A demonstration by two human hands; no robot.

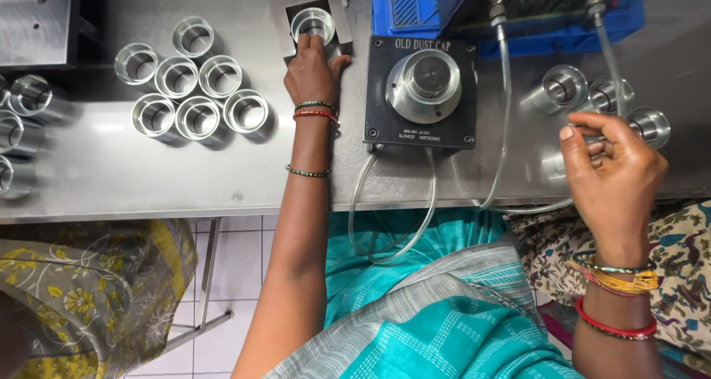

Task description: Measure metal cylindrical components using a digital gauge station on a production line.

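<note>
On the brushed steel bench [222, 179], left hand [312, 69] fingertips touch 1 shiny metal ring [312, 24]; right hand [611, 175] curls loosely, empty.

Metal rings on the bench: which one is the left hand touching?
The ring sitting in the square recess of the grey plate, under the left hand fingertips. The cluster of seven rings further left stands untouched on the bare bench.
</note>
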